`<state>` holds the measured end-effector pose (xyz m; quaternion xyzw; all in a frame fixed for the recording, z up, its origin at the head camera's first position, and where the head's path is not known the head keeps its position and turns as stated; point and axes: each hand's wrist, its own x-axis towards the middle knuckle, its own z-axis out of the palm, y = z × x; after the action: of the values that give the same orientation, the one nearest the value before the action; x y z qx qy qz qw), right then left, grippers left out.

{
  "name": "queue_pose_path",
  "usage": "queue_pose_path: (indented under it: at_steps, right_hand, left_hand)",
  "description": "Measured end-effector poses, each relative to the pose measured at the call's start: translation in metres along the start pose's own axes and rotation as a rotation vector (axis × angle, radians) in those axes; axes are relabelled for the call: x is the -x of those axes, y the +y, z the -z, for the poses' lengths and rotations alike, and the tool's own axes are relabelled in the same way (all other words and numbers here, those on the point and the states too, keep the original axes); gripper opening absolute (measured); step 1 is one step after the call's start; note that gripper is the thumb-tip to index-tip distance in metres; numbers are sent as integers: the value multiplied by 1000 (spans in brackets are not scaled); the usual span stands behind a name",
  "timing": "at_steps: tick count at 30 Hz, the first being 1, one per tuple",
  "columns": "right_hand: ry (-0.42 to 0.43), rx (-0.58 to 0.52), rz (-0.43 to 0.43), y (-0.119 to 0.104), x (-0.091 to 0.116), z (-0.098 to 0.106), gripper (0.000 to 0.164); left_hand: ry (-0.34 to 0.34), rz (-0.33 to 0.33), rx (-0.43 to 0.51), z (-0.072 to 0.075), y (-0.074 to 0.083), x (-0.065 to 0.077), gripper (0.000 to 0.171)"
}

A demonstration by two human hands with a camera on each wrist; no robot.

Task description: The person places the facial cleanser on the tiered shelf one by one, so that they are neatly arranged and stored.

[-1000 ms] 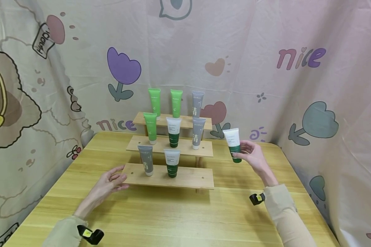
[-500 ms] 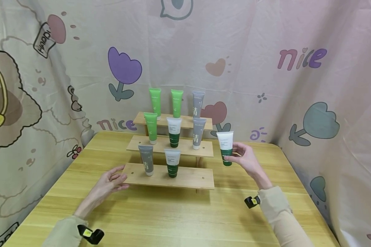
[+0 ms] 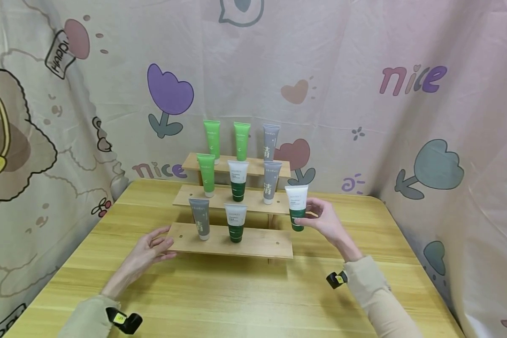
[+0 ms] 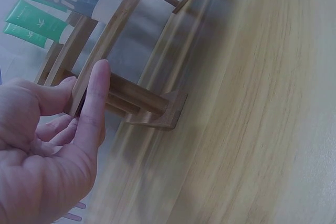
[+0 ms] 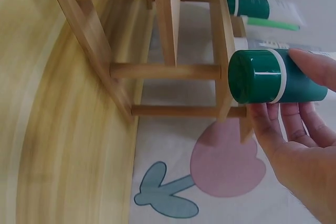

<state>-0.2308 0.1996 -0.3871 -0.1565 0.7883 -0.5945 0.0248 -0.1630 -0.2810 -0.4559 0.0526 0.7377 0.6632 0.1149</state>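
A three-step wooden display rack (image 3: 257, 245) stands on the table. My left hand (image 3: 145, 251) is at the left end of its lowest shelf; in the left wrist view the shelf end (image 4: 100, 51) sits between thumb and index finger. My right hand (image 3: 324, 222) pinches a white and green squeeze tube (image 3: 296, 199), cap down, just right of the rack. Its dark green cap (image 5: 254, 77) faces the rack in the right wrist view. On the lowest shelf stand a grey tube (image 3: 200, 219) and another white and green tube (image 3: 235, 220), both left of the shelf's bare right end.
The middle shelf carries a green tube (image 3: 206, 174), a white-green tube (image 3: 238, 180) and a grey-blue tube (image 3: 272, 182). Two green tubes (image 3: 241, 142) and a grey-blue tube (image 3: 271, 142) stand on the top shelf. A printed curtain (image 3: 334, 61) hangs behind the wooden table (image 3: 236, 300).
My right hand has carried the white and green tube leftward and slightly down, closer to the rack's right side. The left hand stays at the shelf end.
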Motion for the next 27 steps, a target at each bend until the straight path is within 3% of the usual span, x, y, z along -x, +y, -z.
queue_pose_path:
  at_steps: [27]
  right_hand:
    - [-105, 21, 37, 0, -2, -56, 48]
  left_hand:
    - [25, 19, -13, -3, 2, 0, 72]
